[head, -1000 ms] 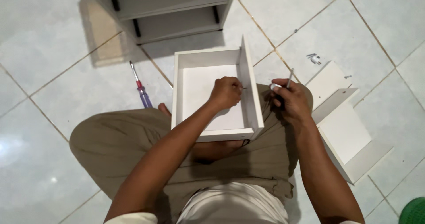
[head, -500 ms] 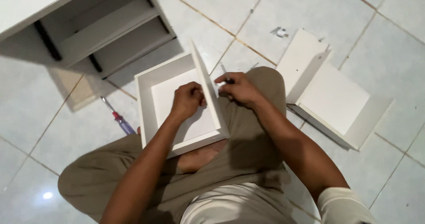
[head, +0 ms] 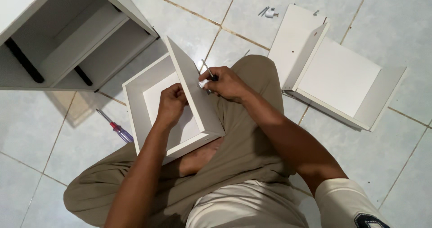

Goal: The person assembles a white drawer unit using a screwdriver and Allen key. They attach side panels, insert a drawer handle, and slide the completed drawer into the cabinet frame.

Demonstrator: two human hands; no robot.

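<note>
A white drawer box [head: 148, 120] rests on my lap, standing on one side with its open face up. My left hand [head: 170, 103] is closed inside it, pressed against the inner face of its right side panel [head: 193, 93]. My right hand [head: 225, 81] is on the outer face of that panel, shut on a thin metal screwdriver [head: 207, 68] whose shaft points up and away. The tip's contact point is hidden by my fingers.
A red and blue handled screwdriver [head: 116, 127] lies on the tiled floor at left. A white cabinet [head: 67, 34] with drawer openings stands at upper left. A second white drawer [head: 333, 70] lies at right, with small metal fittings [head: 268, 13] beyond it.
The view has swung right and tilted, so the cabinet now fills the upper left. My right hand has closed in against the drawer's side panel with the screwdriver; my left hand stays inside.
</note>
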